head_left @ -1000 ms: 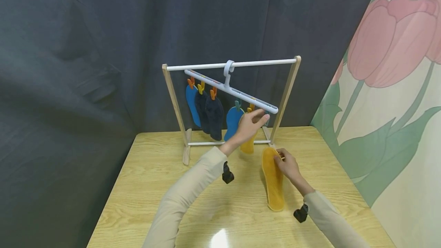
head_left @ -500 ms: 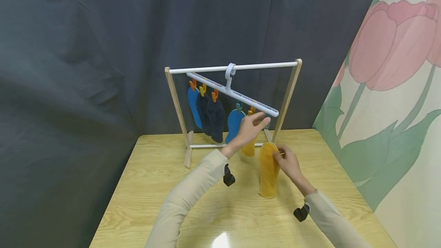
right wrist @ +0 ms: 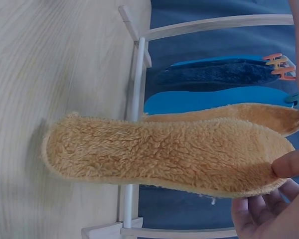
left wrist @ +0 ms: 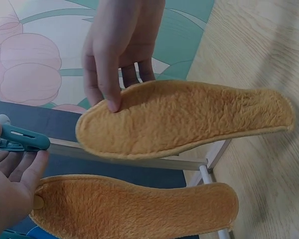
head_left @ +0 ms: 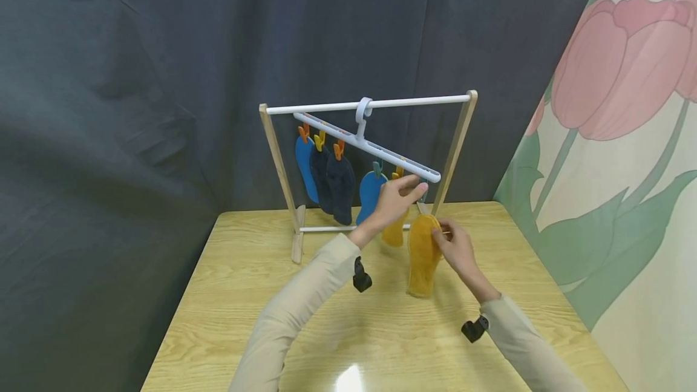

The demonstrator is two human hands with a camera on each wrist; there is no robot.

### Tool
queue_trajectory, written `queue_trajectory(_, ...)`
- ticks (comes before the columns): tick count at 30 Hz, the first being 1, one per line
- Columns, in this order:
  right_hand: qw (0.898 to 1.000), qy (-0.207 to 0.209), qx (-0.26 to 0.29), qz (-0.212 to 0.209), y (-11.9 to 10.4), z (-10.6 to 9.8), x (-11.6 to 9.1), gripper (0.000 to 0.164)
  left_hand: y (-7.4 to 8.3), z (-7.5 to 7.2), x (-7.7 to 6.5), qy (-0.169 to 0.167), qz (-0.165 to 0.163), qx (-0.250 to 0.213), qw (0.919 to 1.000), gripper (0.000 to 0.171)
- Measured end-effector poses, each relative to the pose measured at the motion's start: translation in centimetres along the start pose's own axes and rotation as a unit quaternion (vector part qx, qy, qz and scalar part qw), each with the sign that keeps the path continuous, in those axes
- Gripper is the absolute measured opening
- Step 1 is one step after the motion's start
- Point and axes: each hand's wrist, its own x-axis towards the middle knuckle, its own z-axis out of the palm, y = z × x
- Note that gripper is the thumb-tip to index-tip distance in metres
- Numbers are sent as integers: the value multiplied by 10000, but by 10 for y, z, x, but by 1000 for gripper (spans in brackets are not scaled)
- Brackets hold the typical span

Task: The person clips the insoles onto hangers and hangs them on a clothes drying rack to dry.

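My right hand (head_left: 456, 250) pinches the wide end of a fuzzy orange-yellow insole (head_left: 422, 256), thumb on the near face. The insole hangs tilted over the table, its narrow end lowest. My left hand (head_left: 393, 201) is at the right end of a pale blue clip hanger (head_left: 376, 150). In the left wrist view it pinches a teal clip (left wrist: 25, 138), apart from the held insole. Just below that clip, a matching yellow insole (left wrist: 139, 206) hangs from the hanger, its top partly behind my left hand in the head view.
A wooden rack with a white top bar (head_left: 419, 101) carries the hanger by its hook. Further left on the hanger hang blue insoles (head_left: 371, 192) and dark navy insoles (head_left: 340, 189) from coloured clips. A dark curtain (head_left: 163, 77) stands behind the wooden table (head_left: 229, 301).
My right hand has raised the yellow insole and brought it slightly left, closer to the hanger's right end. My left hand stays at the teal clip.
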Motion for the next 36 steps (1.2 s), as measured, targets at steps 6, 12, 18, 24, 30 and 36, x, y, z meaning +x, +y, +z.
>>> queue_trajectory(6, 9998, 157, 107, -83, -9, -1, 5, 27, 3, -1, 3, 77, 56, -111, 9999, 38)
queue_trajectory(12, 9996, 187, 192, -39, -16, 0, 6, 26, 6, -2, 4, 131, 36, -307, 9994, 33)
queue_trajectory(18, 9994, 154, 315, 37, -21, 0, 6, 27, 8, -1, 3, 130, 2, -422, 9990, 31)
queue_trajectory(24, 9992, 199, 347, 58, -24, 0, 6, 29, 9, 2, 1, 295, 31, -478, 9984, 30)
queue_trajectory(30, 9993, 192, 333, 2, -25, 0, 4, 27, 6, 6, 1, 482, 84, -478, 9977, 28)
queue_trajectory(36, 9990, 252, 367, 14, -27, -1, 4, 30, 5, 7, 3, 500, 66, -601, 9969, 27)
